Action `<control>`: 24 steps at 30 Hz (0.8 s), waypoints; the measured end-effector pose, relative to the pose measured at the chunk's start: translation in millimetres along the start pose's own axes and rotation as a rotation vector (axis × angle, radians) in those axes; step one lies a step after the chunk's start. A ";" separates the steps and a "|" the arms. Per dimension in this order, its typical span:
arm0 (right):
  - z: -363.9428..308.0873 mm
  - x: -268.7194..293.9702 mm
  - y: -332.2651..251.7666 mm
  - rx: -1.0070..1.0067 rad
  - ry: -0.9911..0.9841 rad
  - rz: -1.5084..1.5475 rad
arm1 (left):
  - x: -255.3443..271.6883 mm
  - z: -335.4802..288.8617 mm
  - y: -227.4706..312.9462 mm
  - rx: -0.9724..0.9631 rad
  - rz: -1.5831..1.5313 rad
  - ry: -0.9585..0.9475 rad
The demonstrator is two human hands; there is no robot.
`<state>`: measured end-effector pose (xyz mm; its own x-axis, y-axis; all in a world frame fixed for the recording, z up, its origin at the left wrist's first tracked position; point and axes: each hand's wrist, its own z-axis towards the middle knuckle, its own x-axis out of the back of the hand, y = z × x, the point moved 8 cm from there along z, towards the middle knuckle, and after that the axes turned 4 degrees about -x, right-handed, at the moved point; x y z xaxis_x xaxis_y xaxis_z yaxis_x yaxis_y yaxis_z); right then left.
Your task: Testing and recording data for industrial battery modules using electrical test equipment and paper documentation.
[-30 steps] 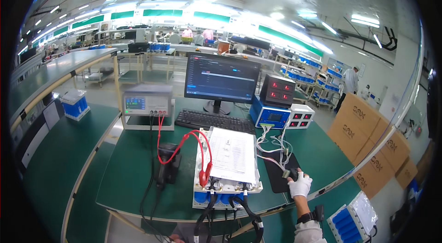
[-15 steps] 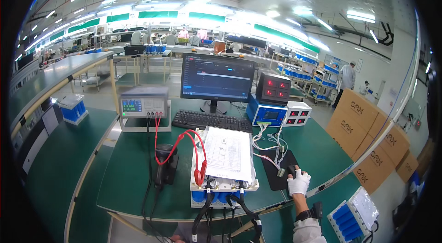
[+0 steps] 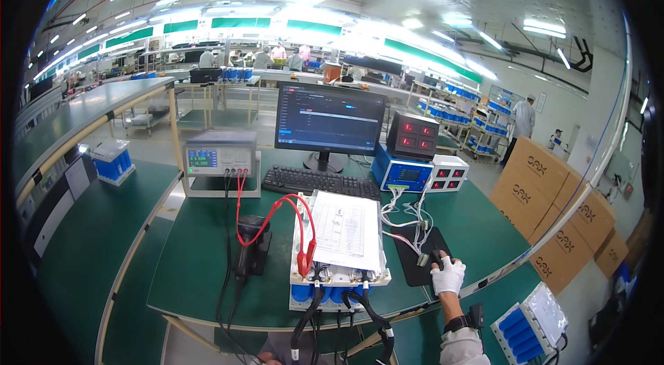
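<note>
My right hand [image 3: 449, 277], in a white fingerless glove, rests closed over a dark computer mouse [image 3: 436, 256] on a black mouse pad [image 3: 407, 269]. At the lower edge, a sliver of what looks like my left hand [image 3: 268, 359] shows; its fingers are mostly hidden. Left of the mouse pad lies a battery pack [image 3: 302, 293] with blue cells, a white frame and thick black cables. A printed sheet [image 3: 344, 230] covers its top. Red clip leads [image 3: 306, 260] reach its near left corner from a bench meter [image 3: 220, 157].
A monitor [image 3: 328, 118] stands behind a black keyboard [image 3: 318, 182]. A handheld scanner [image 3: 250, 230] sits left of the pack. A blue tester [image 3: 402, 170] and red-digit display boxes [image 3: 413, 135] stand at back right. Cardboard boxes [image 3: 532, 189] and another battery pack [image 3: 529, 323] are at right.
The screen's contents have changed slightly, with the highlighted row gone. The whole view has shifted a little; my right hand remains on the mouse.
</note>
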<state>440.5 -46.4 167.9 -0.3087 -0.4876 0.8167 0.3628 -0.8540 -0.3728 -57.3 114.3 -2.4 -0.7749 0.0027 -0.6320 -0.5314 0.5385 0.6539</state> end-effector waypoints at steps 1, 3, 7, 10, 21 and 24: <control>-0.2 0.5 -0.8 0.001 -0.001 0.001 | -0.2 0.2 -0.2 0.000 0.004 -0.007; -0.9 2.2 -2.2 -0.008 -0.011 0.008 | -0.2 0.2 -0.1 -0.001 0.017 -0.008; 0.2 0.3 -0.8 -0.002 -0.010 0.012 | -3.7 -0.7 1.3 0.003 0.018 -0.008; 1.9 1.3 -1.2 0.001 -0.003 0.013 | -6.1 -0.5 0.8 0.002 0.003 -0.011; -43.3 22.1 8.6 0.112 0.337 0.465 | -3.4 -10.7 -0.1 0.029 -0.059 0.002; -129.2 2.8 6.2 -0.110 0.061 1.193 | -3.6 -16.4 -9.4 0.060 -0.143 -0.004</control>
<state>328.3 -76.5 111.0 0.1283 -0.9876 -0.0901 0.3723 0.1322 -0.9187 -55.2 95.4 0.6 -0.6914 -0.0746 -0.7186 -0.6147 0.5833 0.5309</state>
